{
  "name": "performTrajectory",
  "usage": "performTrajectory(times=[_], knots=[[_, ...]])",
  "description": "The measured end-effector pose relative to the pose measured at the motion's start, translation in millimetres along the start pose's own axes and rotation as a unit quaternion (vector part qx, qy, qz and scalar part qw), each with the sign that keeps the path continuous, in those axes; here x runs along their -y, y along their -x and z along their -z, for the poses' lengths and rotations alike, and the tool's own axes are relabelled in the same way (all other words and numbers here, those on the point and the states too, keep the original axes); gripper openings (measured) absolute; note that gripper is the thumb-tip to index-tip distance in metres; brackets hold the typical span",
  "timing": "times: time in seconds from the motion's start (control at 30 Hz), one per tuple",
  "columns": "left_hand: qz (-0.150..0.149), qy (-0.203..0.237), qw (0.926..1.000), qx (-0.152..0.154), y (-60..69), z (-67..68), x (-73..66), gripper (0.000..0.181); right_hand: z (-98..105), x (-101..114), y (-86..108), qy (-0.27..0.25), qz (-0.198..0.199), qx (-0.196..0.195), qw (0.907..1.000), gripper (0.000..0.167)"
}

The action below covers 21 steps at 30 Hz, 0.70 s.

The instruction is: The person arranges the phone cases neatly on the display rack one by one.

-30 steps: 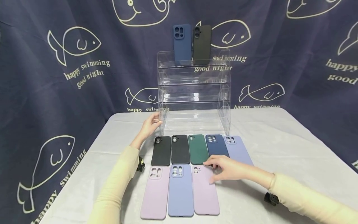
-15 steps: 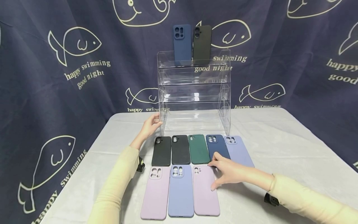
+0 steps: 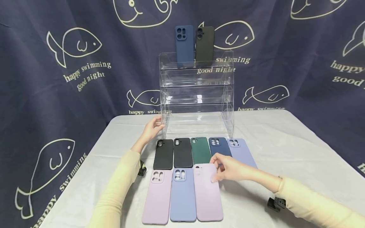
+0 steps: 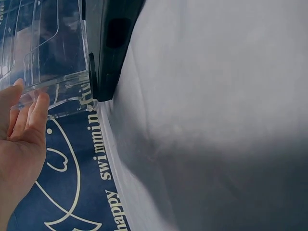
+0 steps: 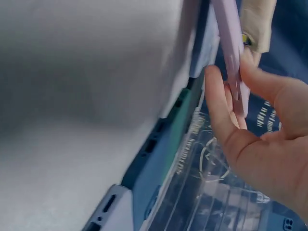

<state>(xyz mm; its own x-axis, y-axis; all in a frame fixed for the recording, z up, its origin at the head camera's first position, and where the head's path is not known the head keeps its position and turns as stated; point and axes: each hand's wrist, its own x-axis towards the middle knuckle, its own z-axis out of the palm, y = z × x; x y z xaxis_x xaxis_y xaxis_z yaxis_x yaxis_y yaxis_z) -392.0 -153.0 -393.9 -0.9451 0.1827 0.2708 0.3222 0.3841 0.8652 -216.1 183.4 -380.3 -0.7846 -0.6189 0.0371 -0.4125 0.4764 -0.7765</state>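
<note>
My right hand (image 3: 229,167) pinches the upper right edge of a light purple phone case (image 3: 208,196), thumb on its back and fingers beneath. The case's top end is tipped up off the table, as the right wrist view shows the held case (image 5: 231,43) apart from the others. My left hand (image 3: 151,129) holds the lower left side of a clear tiered display rack (image 3: 196,123). In the left wrist view, thumb and fingers of the left hand (image 4: 24,149) are at the rack's clear edge (image 4: 57,91).
A blue case (image 3: 183,196) and another purple case (image 3: 157,198) lie to the left. Behind them lie black (image 3: 163,155), black (image 3: 183,153), green (image 3: 201,151), navy (image 3: 220,147) and lavender (image 3: 242,152) cases. Blue (image 3: 184,47) and dark (image 3: 204,47) cases stand on the rack's top tier.
My right hand has taken hold of the light purple case's upper right edge and raised its top end off the table. The left hand stays at the rack.
</note>
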Motion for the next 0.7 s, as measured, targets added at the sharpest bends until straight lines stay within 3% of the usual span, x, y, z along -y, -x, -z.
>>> performTrajectory(times=[0.13, 0.27, 0.7], knots=[[-0.001, -0.003, 1.0, -0.004, 0.0, 0.4, 1.7, 0.049, 6, 7, -2.6, -0.076, -0.001, -0.024, 0.9968, 0.042], [-0.001, -0.007, 1.0, -0.003, 1.2, -1.3, 2.5, 0.05, 11, 8, -4.9, -0.112, -0.004, -0.054, 0.9922, 0.039], [0.004, -0.004, 1.0, 0.001, 1.2, 0.5, 2.5, 0.051, 28, 15, -9.0, -0.142, 0.058, -0.134, 0.9791, 0.038]])
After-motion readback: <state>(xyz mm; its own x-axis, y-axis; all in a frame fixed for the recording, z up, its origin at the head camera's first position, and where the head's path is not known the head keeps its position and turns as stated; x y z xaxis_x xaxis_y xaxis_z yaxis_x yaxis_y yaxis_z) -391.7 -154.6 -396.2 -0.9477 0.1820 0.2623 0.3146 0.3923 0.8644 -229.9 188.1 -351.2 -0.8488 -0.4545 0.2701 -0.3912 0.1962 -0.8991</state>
